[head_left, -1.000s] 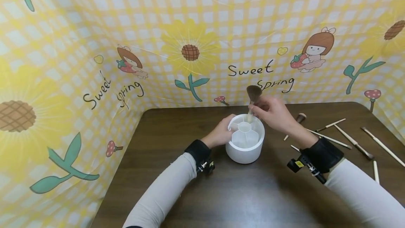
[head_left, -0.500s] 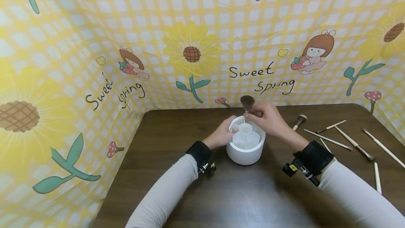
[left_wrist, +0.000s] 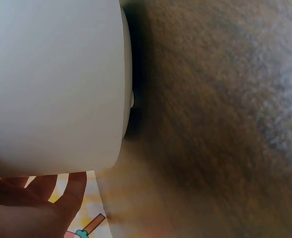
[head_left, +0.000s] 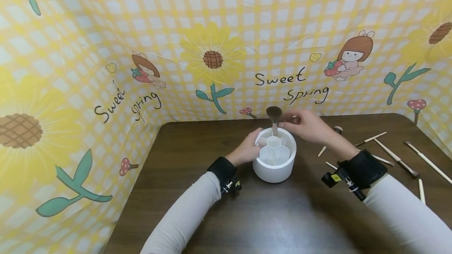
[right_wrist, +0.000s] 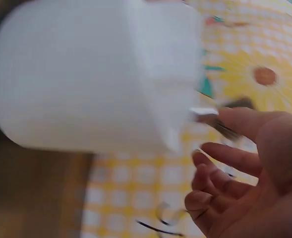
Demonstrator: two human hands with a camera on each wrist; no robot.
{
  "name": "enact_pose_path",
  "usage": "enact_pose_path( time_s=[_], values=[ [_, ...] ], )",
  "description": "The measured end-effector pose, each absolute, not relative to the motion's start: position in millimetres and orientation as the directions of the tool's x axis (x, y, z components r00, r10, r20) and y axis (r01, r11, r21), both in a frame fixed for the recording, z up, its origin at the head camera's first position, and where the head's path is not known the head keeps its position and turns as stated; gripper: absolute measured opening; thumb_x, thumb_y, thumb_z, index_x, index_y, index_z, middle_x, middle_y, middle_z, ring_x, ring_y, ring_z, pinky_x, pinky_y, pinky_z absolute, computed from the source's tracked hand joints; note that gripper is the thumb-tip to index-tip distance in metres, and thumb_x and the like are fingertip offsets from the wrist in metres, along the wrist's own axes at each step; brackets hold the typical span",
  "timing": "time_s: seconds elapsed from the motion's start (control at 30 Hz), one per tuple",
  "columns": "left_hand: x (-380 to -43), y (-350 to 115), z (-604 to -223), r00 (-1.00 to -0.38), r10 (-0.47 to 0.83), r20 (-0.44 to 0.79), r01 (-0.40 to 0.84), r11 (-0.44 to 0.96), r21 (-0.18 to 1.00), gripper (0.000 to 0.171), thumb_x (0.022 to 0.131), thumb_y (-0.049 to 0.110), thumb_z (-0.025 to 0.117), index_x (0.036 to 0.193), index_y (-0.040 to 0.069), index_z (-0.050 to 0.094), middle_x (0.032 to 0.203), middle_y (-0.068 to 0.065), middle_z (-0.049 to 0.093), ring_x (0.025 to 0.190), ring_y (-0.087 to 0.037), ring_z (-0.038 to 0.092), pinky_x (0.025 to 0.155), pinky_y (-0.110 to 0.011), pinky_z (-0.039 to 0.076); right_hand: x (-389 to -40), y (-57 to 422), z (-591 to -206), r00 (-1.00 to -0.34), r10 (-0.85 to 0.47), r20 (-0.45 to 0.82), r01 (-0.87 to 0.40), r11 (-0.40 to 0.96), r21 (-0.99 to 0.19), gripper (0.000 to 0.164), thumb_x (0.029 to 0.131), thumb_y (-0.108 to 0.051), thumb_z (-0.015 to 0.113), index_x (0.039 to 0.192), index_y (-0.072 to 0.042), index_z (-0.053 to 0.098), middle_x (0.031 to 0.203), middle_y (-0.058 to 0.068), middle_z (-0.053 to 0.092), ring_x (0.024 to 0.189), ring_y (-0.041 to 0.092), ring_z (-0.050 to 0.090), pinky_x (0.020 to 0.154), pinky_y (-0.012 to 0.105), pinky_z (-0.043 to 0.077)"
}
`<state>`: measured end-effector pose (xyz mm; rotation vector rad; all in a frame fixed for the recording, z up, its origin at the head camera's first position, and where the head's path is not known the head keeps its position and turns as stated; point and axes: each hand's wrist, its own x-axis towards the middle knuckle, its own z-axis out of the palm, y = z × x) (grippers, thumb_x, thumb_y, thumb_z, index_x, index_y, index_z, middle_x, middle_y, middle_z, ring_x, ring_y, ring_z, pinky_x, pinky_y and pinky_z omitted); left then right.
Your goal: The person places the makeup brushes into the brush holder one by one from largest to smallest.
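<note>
A white round brush holder (head_left: 273, 173) with inner dividers stands upright on the brown table (head_left: 197, 207). At its left side my left hand (head_left: 244, 149) grips the wall, with the thumb at the rim. In the left wrist view the fingers (left_wrist: 75, 196) lie against the holder's side. A makeup brush (head_left: 274, 113) with wide dark bristles stands bristles up in a rear compartment. My right hand (head_left: 308, 126) is just right of that brush, apart from it. The right wrist view shows its fingers (right_wrist: 230, 156) loosely bent around nothing, near the bristles.
Several more brushes lie on the right of the table, among them a flat brush (head_left: 397, 159), a long thin brush (head_left: 427, 162) and a round-headed brush (head_left: 338, 129) partly behind the right forearm. A yellow checked cloth (head_left: 226, 7) hangs behind the table and along its left.
The right hand lowers the brush into the holder's rear compartment, lets it go and moves back to the right. The left hand keeps its grip on the holder.
</note>
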<state>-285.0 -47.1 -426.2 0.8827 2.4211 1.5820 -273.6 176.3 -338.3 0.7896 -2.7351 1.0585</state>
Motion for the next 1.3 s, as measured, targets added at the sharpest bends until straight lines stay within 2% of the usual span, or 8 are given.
enact_pose_path(
  time_s=[0.13, 0.27, 0.43, 0.57, 0.67, 0.83, 1.1, 1.3],
  values=[
    [-273.4, -47.6, -408.0, -0.829, 0.522, 0.200, 0.391, 0.287, 0.874, 0.037, 0.078, -0.004, 0.058, 0.115, -0.001, 0.052, 0.103, -0.011, 0.061, 0.093, -0.019, 0.054, 0.084, -0.037, 0.046, -277.0, 195.9, -312.8, -0.883, -0.365, 0.294, -0.468, 0.662, -0.585, 0.025, 0.089, -0.025, 0.061, 0.106, -0.006, 0.065, 0.097, 0.009, 0.063, 0.079, 0.021, 0.055, 0.058, 0.036, 0.046],
    [-265.1, -49.1, -395.2, -0.851, 0.501, 0.158, 0.351, 0.319, 0.881, 0.036, 0.082, -0.004, 0.057, 0.117, -0.002, 0.050, 0.105, -0.011, 0.060, 0.095, -0.018, 0.053, 0.087, -0.038, 0.046, -288.1, 221.1, -304.6, -0.905, -0.281, 0.320, -0.421, 0.701, -0.575, 0.024, 0.091, -0.022, 0.058, 0.105, -0.004, 0.065, 0.097, 0.014, 0.063, 0.081, 0.025, 0.055, 0.059, 0.038, 0.046],
    [-265.9, -49.8, -396.5, -0.873, 0.475, 0.112, 0.300, 0.339, 0.892, 0.036, 0.083, -0.004, 0.057, 0.117, 0.001, 0.050, 0.104, -0.009, 0.059, 0.094, -0.019, 0.053, 0.089, -0.043, 0.045, -303.8, 257.2, -331.3, -0.922, -0.237, 0.305, -0.371, 0.761, -0.532, 0.026, 0.090, -0.018, 0.058, 0.102, 0.004, 0.064, 0.093, 0.021, 0.062, 0.080, 0.031, 0.055, 0.065, 0.046, 0.045],
    [-275.9, -49.0, -413.8, -0.873, 0.471, 0.124, 0.308, 0.337, 0.890, 0.035, 0.082, -0.003, 0.058, 0.115, 0.005, 0.051, 0.104, -0.007, 0.060, 0.094, -0.018, 0.053, 0.089, -0.044, 0.045, -308.9, 281.7, -366.1, -0.955, -0.158, 0.253, -0.269, 0.821, -0.503, 0.025, 0.086, -0.014, 0.060, 0.092, 0.010, 0.063, 0.085, 0.026, 0.062, 0.077, 0.037, 0.056, 0.067, 0.051, 0.046],
    [-281.4, -49.0, -426.3, -0.875, 0.464, 0.134, 0.315, 0.339, 0.886, 0.035, 0.082, -0.002, 0.058, 0.115, 0.008, 0.051, 0.105, -0.005, 0.060, 0.095, -0.017, 0.053, 0.089, -0.042, 0.045, -308.8, 291.3, -386.7, -0.985, -0.051, 0.162, -0.128, 0.851, -0.509, 0.024, 0.083, -0.015, 0.062, 0.079, 0.009, 0.062, 0.074, 0.023, 0.061, 0.070, 0.037, 0.056, 0.061, 0.048, 0.047],
    [-279.3, -49.1, -429.2, -0.880, 0.454, 0.138, 0.308, 0.328, 0.893, 0.036, 0.082, -0.003, 0.057, 0.116, 0.008, 0.051, 0.105, -0.005, 0.060, 0.095, -0.017, 0.053, 0.089, -0.042, 0.044, -307.2, 292.5, -406.4, -0.997, 0.077, 0.019, 0.056, 0.861, -0.505, 0.026, 0.082, -0.020, 0.059, 0.071, 0.004, 0.057, 0.065, 0.017, 0.056, 0.060, 0.033, 0.054, 0.054, 0.041, 0.045],
    [-264.4, -45.8, -408.1, -0.866, 0.478, 0.147, 0.321, 0.305, 0.897, 0.035, 0.082, -0.005, 0.056, 0.116, 0.002, 0.051, 0.105, -0.009, 0.060, 0.095, -0.017, 0.053, 0.087, -0.041, 0.045, -308.5, 283.7, -420.2, -0.994, 0.097, -0.047, 0.108, 0.860, -0.499, 0.028, 0.079, -0.019, 0.064, 0.082, 0.008, 0.059, 0.065, 0.017, 0.059, 0.061, 0.033, 0.055, 0.057, 0.043, 0.048],
    [-277.2, -44.4, -429.4, -0.878, 0.458, 0.137, 0.307, 0.321, 0.896, 0.035, 0.082, -0.003, 0.057, 0.114, 0.010, 0.051, 0.104, -0.003, 0.059, 0.096, -0.016, 0.053, 0.088, -0.039, 0.045, -311.5, 280.1, -419.9, -0.993, 0.081, -0.087, 0.116, 0.827, -0.550, 0.026, 0.080, -0.018, 0.063, 0.079, 0.007, 0.060, 0.057, 0.010, 0.063, 0.058, 0.027, 0.060, 0.057, 0.039, 0.048]
  ],
)
